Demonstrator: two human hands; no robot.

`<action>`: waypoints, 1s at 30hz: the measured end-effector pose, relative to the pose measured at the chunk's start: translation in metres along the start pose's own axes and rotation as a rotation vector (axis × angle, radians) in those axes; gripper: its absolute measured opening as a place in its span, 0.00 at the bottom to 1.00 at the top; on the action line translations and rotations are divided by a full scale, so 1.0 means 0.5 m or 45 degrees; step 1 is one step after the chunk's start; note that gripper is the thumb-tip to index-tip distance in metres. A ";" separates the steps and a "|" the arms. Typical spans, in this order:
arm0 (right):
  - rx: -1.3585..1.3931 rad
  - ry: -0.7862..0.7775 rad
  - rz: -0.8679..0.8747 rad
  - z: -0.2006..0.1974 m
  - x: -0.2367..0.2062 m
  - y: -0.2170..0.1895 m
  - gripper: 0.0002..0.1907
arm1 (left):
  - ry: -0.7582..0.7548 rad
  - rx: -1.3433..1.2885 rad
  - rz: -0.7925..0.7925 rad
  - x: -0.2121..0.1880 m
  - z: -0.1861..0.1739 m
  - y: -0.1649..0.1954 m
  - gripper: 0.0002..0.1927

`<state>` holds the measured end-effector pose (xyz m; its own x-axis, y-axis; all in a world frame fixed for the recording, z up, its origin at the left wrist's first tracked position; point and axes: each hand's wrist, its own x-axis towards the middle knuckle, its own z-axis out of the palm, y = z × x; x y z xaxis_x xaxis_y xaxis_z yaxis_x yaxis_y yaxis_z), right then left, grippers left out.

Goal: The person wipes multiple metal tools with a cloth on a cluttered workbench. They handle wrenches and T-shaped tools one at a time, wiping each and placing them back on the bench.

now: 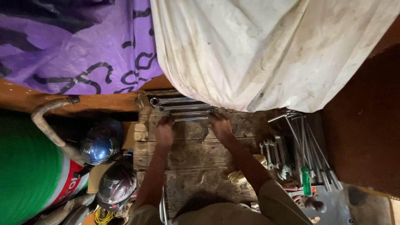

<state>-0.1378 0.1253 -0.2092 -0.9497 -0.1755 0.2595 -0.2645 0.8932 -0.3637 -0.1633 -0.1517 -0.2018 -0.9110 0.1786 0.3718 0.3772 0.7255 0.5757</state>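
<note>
Several long shiny ring spanners (183, 107) lie side by side across the far end of a worn wooden board (196, 158). My left hand (165, 132) rests on the board with its fingertips touching the left end of the nearest spanner (189, 118). My right hand (220, 127) touches the right end of that same spanner. Both hands lie flat, fingers spread, gripping nothing that I can see.
A dirty white cloth (266, 50) overhangs the spanners from above, beside a purple sheet (83, 50). More spanners (273, 152), long metal rods (312, 154) and a green-handled screwdriver (306, 180) lie right. Two helmets (102, 143) and a green cylinder (29, 166) stand left.
</note>
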 end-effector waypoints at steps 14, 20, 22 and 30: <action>-0.017 0.129 -0.012 0.000 -0.001 -0.003 0.24 | -0.071 0.066 -0.102 0.000 0.010 -0.002 0.15; 0.014 0.064 0.054 -0.006 -0.007 -0.005 0.25 | -0.054 0.092 -0.047 -0.006 0.011 -0.010 0.16; 0.036 0.056 0.059 0.000 -0.008 -0.006 0.24 | -0.063 0.106 -0.036 -0.008 0.013 -0.015 0.16; -0.015 0.037 -0.004 0.003 -0.008 0.001 0.24 | -0.052 0.083 -0.024 -0.004 0.011 -0.012 0.19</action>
<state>-0.1342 0.1259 -0.2116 -0.9435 -0.1660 0.2868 -0.2650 0.8975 -0.3525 -0.1645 -0.1528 -0.2100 -0.9243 0.1904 0.3309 0.3497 0.7702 0.5334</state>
